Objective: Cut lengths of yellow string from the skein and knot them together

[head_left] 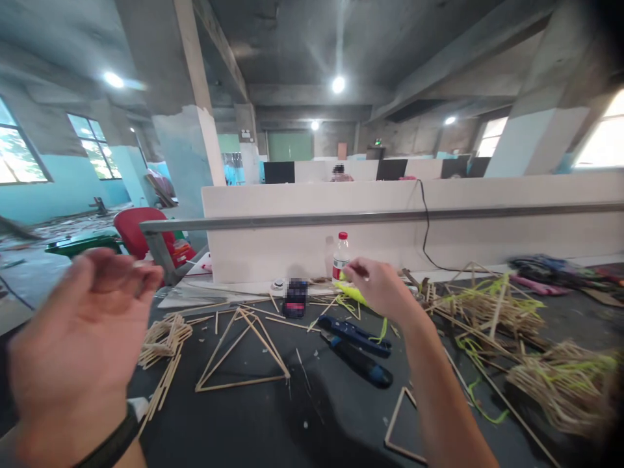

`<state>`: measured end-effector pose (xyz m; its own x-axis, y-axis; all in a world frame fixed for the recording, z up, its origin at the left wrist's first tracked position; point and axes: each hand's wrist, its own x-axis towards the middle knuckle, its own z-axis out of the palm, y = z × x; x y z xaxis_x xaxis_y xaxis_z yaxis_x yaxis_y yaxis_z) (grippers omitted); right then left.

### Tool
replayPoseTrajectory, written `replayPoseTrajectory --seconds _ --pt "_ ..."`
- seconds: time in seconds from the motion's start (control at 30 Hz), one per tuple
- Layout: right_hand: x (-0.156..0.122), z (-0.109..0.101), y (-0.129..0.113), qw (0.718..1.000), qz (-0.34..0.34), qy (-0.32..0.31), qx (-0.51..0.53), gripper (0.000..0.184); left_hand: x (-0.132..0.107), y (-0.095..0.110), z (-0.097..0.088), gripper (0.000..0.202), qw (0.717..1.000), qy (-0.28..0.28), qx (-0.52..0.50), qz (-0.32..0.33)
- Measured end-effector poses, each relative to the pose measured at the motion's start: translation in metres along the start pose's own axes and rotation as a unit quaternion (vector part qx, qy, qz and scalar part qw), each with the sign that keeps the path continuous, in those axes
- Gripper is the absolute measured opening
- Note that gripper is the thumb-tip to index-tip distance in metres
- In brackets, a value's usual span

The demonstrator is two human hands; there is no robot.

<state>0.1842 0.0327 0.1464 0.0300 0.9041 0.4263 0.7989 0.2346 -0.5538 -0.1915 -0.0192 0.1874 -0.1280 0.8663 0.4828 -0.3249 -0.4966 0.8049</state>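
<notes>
My right hand [377,285] reaches out over the dark table [273,422], fingers pinched on a yellow-green strip [351,292] beside a plastic bottle with a red cap [340,255]. My left hand [82,338] is raised near the camera, palm up, fingers loosely curled and apart, holding nothing; it is blurred. A black band circles its wrist. A pyramid frame of thin wooden sticks [244,354] stands on the table between the hands. Blue-handled pliers [358,344] lie below my right hand.
Bundles of sticks [163,338] lie at left; stick frames tied with green strips [492,309] pile up at right. A stick triangle [402,422] lies near my right forearm. A white partition with a metal rail [390,218] bounds the table. A red chair [141,231] stands behind.
</notes>
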Motion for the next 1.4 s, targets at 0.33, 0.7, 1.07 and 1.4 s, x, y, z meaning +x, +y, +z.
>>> replayPoseTrajectory --seconds 0.33,0.7,1.07,1.4 --pt "-0.051 -0.031 -0.07 0.967 -0.203 -0.074 0.134 0.019 -0.035 -0.042 0.11 0.049 0.921 -0.352 0.064 -0.154" --pt "-0.038 -0.021 -0.065 0.949 -0.244 -0.02 0.198 0.016 -0.031 -0.074 0.142 0.024 0.922 -0.36 0.038 -0.138" --pt "-0.017 0.009 -0.066 0.859 -0.121 -0.122 0.482 0.024 -0.016 -0.098 0.126 0.023 0.948 -0.287 0.078 -0.112" --pt "-0.017 0.017 -0.062 0.884 -0.073 -0.047 0.459 0.024 -0.005 -0.088 0.112 0.028 0.948 -0.28 0.022 -0.151"
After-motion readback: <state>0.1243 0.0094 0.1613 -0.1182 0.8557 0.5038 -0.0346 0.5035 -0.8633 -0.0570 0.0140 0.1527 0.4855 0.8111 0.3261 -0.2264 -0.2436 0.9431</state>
